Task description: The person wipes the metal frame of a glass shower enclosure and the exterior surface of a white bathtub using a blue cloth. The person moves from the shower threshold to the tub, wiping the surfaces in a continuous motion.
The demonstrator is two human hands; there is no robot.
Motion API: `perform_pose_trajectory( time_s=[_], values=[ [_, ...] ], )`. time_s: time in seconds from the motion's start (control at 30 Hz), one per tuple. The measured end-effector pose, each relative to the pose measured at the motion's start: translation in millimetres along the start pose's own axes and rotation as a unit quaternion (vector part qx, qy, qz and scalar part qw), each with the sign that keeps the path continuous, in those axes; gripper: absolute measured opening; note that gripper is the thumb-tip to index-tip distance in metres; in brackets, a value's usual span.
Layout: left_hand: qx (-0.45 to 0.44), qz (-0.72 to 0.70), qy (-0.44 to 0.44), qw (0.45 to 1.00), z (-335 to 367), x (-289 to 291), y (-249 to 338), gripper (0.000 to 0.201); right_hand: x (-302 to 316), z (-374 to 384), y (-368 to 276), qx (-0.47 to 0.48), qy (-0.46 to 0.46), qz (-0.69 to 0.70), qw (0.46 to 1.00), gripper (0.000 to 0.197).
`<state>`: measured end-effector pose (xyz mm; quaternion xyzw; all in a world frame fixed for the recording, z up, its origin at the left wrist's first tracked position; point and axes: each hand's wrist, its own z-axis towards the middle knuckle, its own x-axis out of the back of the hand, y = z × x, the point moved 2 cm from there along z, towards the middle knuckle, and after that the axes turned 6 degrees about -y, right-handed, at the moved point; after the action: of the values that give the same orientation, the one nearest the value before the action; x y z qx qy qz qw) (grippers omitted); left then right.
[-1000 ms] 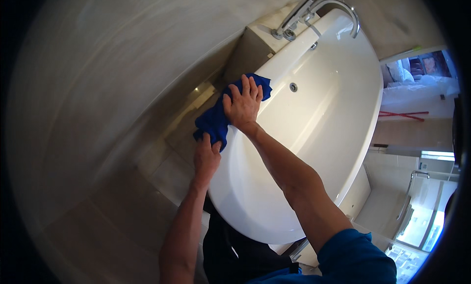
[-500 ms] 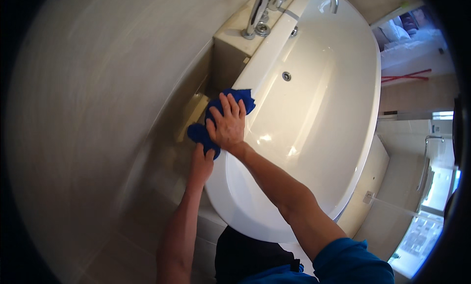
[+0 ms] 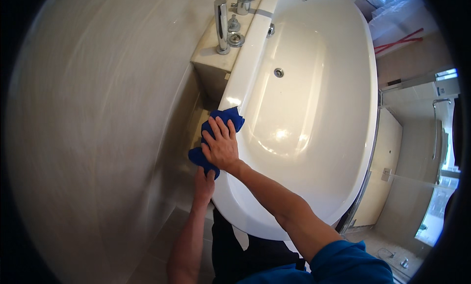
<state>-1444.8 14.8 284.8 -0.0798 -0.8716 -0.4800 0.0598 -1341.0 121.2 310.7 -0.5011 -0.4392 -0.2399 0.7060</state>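
A blue cloth (image 3: 229,118) lies bunched over the left rim of a white bathtub (image 3: 314,107). My right hand (image 3: 222,145) rests flat on it with the fingers spread, pressing it against the rim. Just below and to the left, my left hand (image 3: 204,182) pinches the cloth's lower end, which hangs outside the tub in the gap beside the wall. The palm side of both hands and the part of the cloth beneath them are hidden.
Chrome taps (image 3: 222,26) stand on a stone ledge (image 3: 216,58) beyond my hands. A drain (image 3: 278,72) sits in the tub. The pale wall (image 3: 98,112) runs close on the left. To the right are a glass partition (image 3: 417,186) and crossed red strips (image 3: 400,41).
The whole view has shifted and tilted. Both hands and the cloth sit slightly nearer to me along the rim, measured against the drain. The grasp on the cloth looks the same.
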Motion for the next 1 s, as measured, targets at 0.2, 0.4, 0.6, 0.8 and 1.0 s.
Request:
perform_pose_trajectory(
  time_s=[0.2, 0.4, 0.6, 0.8, 1.0],
  values=[
    [-0.077, 0.049, 0.024, 0.996, 2.9, 7.9, 6.0, 0.034, -0.3, 8.0, -3.3, -0.012, 0.018, -0.002, 1.0, 0.041],
    [-0.101, 0.108, -0.014, 0.989, 64.8, 9.5, 42.8, 0.02, 15.8, 65.0, 40.0, -0.074, 0.09, -0.04, 0.992, 0.048],
    [-0.11, 0.135, -0.017, 0.985, 89.0, 0.6, 58.0, 0.024, 19.5, 103.2, 70.9, -0.115, 0.106, -0.1, 0.983, 0.054],
    [-0.109, 0.088, -0.016, 0.99, 38.6, 13.3, 24.7, 0.022, 14.0, 43.3, 41.2, -0.098, 0.096, -0.024, 0.99, 0.05],
    [-0.041, 0.088, 0.002, 0.995, 29.5, 3.5, 18.3, 0.03, 19.4, 37.3, 38.8, -0.089, 0.056, -0.055, 0.993, 0.053]
  ],
)
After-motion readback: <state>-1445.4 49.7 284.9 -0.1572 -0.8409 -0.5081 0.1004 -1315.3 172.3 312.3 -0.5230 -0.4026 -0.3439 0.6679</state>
